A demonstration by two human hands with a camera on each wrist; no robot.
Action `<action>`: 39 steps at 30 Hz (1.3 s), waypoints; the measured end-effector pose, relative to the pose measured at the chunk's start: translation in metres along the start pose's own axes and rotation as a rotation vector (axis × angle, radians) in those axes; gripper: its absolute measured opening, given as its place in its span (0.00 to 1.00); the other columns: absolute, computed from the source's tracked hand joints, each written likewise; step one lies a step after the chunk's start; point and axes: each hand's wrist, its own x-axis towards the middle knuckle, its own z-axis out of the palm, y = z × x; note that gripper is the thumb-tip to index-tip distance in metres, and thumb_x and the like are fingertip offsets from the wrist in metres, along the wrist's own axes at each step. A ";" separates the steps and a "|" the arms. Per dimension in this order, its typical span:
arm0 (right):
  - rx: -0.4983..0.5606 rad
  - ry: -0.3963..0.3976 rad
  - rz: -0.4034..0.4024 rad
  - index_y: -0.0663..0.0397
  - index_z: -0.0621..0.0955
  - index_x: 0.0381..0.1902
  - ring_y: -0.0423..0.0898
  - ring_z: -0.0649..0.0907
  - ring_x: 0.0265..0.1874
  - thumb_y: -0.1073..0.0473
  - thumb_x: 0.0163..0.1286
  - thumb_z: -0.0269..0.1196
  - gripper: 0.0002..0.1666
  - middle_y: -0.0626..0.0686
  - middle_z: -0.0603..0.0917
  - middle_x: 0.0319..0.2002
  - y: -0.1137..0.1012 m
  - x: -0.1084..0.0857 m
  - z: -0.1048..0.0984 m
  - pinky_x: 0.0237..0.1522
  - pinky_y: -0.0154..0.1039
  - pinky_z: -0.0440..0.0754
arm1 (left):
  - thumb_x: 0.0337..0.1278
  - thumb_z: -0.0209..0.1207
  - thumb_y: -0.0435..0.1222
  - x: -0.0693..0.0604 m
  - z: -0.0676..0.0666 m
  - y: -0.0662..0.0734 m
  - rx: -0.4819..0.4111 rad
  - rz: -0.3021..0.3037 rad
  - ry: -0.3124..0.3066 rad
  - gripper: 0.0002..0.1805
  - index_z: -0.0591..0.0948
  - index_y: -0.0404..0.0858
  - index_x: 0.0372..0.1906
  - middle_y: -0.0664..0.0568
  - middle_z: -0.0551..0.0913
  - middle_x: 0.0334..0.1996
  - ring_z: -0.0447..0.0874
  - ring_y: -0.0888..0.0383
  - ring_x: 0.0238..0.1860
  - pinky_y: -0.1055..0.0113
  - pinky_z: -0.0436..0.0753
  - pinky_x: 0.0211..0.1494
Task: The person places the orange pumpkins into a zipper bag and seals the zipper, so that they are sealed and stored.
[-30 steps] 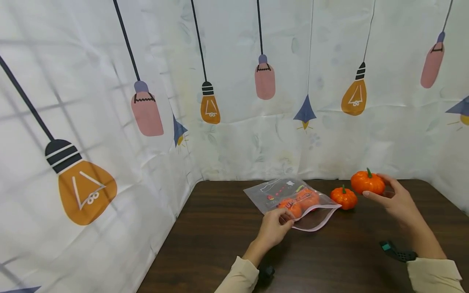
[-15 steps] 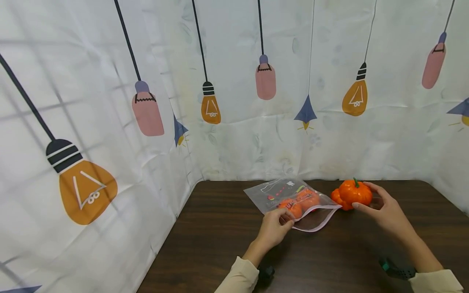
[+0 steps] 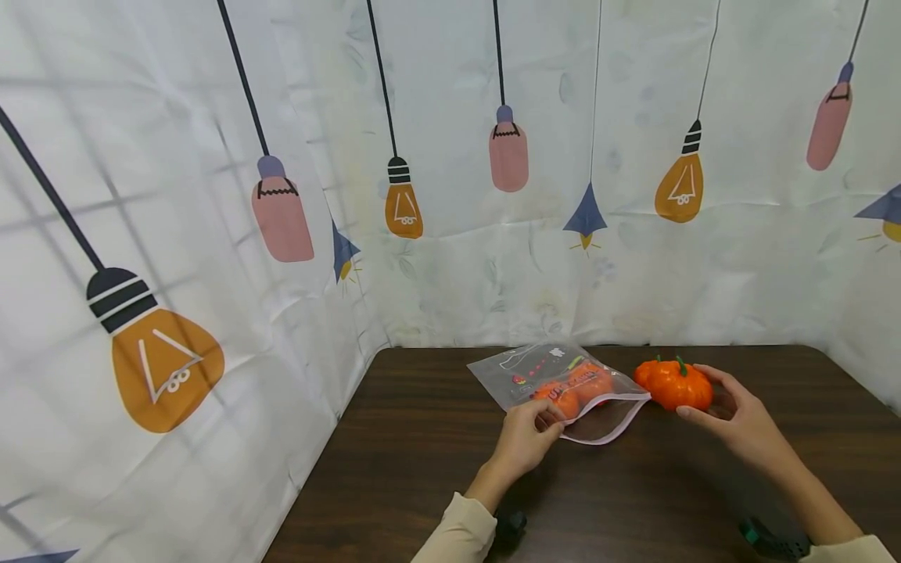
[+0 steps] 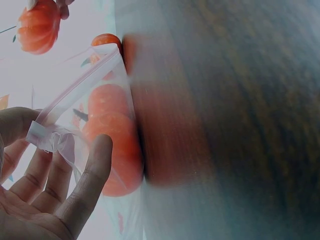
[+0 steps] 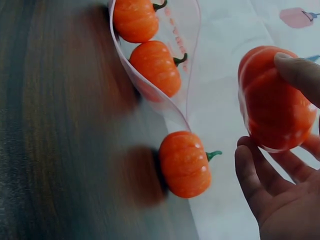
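A clear zip bag [image 3: 517, 379] with a pale pink rim lies on the table, its mouth agape toward the right. Two small orange toy pumpkins [image 5: 156, 68] are inside it. My left hand [image 3: 528, 436] grips the near end of the bag's mouth, fingers and thumb about the zip strip [image 4: 80, 82]. In my right hand [image 3: 749, 430] another toy pumpkin [image 5: 272, 100] is held between thumb and fingers, above the table in the right wrist view. A loose toy pumpkin [image 5: 185, 165] with a green stem stands beside the bag's mouth, partly hidden by the held one in the head view.
The dark wood table [image 3: 394, 469] extends to both sides and toward me. Behind it and at the left hangs a white curtain [image 3: 450, 289] printed with lamps. Dark wrist bands [image 3: 770, 539] sit near both sleeves.
My right hand has brought its pumpkin left and down, close to the loose pumpkin, which it now partly covers in the head view. The left hand and the bag have stayed in place.
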 end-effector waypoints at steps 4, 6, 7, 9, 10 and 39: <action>0.017 -0.017 -0.009 0.53 0.58 0.80 0.17 0.75 0.45 0.53 0.72 0.67 0.46 0.65 0.66 0.68 -0.002 -0.004 0.001 0.38 0.31 0.84 | 0.59 0.67 0.31 0.000 -0.001 0.000 -0.001 -0.002 -0.004 0.03 0.87 0.42 0.35 0.55 0.87 0.30 0.75 0.75 0.28 0.79 0.77 0.35; 0.027 -0.024 -0.019 0.52 0.58 0.80 0.16 0.75 0.47 0.54 0.72 0.67 0.46 0.55 0.69 0.67 -0.002 -0.006 0.001 0.39 0.30 0.84 | 0.59 0.67 0.31 0.000 -0.001 0.000 0.001 -0.003 -0.006 0.03 0.87 0.42 0.35 0.55 0.87 0.30 0.75 0.75 0.28 0.79 0.77 0.35; 0.033 -0.026 -0.027 0.51 0.59 0.80 0.17 0.75 0.47 0.55 0.71 0.67 0.45 0.49 0.69 0.66 -0.003 -0.007 0.001 0.40 0.30 0.84 | 0.59 0.67 0.31 0.000 -0.001 0.000 0.002 -0.003 -0.007 0.03 0.87 0.42 0.36 0.55 0.87 0.30 0.75 0.75 0.28 0.79 0.77 0.35; 0.052 -0.032 -0.043 0.51 0.60 0.79 0.17 0.76 0.48 0.57 0.71 0.68 0.45 0.36 0.69 0.63 -0.005 -0.010 0.002 0.41 0.29 0.84 | 0.59 0.67 0.31 0.000 -0.001 0.000 0.002 -0.004 -0.008 0.03 0.88 0.41 0.36 0.54 0.87 0.30 0.75 0.74 0.28 0.79 0.77 0.35; 0.057 -0.033 -0.051 0.51 0.60 0.79 0.17 0.76 0.49 0.58 0.71 0.68 0.45 0.31 0.68 0.62 -0.006 -0.011 0.003 0.41 0.28 0.84 | 0.59 0.67 0.31 0.000 -0.001 0.000 0.003 -0.003 -0.008 0.03 0.88 0.41 0.36 0.54 0.87 0.30 0.76 0.74 0.28 0.79 0.77 0.35; 0.113 -0.184 -0.100 0.56 0.65 0.74 0.21 0.78 0.53 0.61 0.69 0.69 0.40 0.23 0.69 0.59 -0.010 -0.031 0.032 0.46 0.30 0.84 | 0.57 0.69 0.31 0.000 -0.001 0.003 0.025 0.015 0.006 0.03 0.87 0.42 0.35 0.54 0.88 0.30 0.77 0.74 0.27 0.80 0.77 0.35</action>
